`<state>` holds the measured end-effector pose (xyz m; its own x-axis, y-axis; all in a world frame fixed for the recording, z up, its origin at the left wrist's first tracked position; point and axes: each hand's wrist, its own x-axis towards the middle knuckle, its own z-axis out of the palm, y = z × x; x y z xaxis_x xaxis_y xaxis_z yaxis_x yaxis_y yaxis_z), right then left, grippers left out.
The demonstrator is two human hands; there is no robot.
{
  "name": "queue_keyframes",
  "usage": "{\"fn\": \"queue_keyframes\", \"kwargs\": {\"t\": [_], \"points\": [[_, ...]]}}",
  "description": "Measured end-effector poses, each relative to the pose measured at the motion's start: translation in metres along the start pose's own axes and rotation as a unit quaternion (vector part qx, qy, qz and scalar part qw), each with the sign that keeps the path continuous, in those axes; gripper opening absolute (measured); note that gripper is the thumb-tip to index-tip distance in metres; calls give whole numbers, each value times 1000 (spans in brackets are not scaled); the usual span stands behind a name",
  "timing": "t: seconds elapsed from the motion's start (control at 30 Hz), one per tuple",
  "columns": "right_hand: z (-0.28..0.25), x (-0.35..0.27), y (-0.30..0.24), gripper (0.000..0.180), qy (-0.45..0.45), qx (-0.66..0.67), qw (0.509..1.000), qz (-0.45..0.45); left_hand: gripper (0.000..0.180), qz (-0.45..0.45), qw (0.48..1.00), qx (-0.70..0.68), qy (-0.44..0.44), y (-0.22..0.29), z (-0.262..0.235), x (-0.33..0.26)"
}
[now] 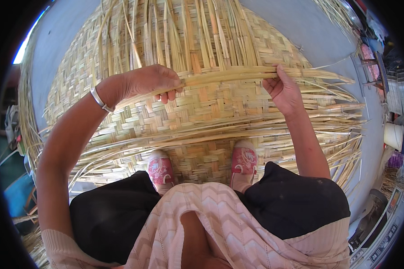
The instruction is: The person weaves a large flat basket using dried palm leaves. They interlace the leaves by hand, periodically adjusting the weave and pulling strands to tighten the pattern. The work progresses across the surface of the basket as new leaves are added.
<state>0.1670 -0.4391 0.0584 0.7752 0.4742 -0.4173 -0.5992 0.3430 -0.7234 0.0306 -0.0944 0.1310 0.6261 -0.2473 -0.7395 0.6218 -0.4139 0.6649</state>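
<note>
A long, flat reed strip [229, 76] runs sideways in front of me, just above the woven reed mat [220, 105]. My left hand [155, 83], with a silver bangle at the wrist, is closed around the strip's left part. Farther right, my right hand [283, 89] pinches the same strip between thumb and fingers. Beyond the strip, several unwoven reed lengths [202, 33] stretch away over the mat's far side. Nearer to me, loose reed strips [184, 136] lie crosswise between my hands and my feet.
My feet in red patterned shoes [244, 160] rest on the mat's near part. Grey floor [283, 20] surrounds the mat. At the right stand a white roll [393, 136] and a metal-framed item [381, 233]. A blue object [20, 197] is at the left.
</note>
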Motion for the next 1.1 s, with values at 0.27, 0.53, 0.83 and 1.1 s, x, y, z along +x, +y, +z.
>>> {"fn": "queue_keyframes", "kwargs": {"t": [0.27, 0.53, 0.83, 1.1], "points": [[19, -9, 6, 20, 6, -39, 999, -4, 24, -19, 985, 132, 109, -21, 15, 20], [109, -53, -3, 26, -44, -169, 971, -160, 25, -65, 879, 404, 243, -45, -6, 56], [87, -11, -51, 29, -15, -197, 955, -222, 35, -28, 990, 105, 85, -58, 3, 37], [33, 18, -35, 30, 46, -192, 968, -156, 38, 37, 972, -173, 155, -39, -25, 81]]}}
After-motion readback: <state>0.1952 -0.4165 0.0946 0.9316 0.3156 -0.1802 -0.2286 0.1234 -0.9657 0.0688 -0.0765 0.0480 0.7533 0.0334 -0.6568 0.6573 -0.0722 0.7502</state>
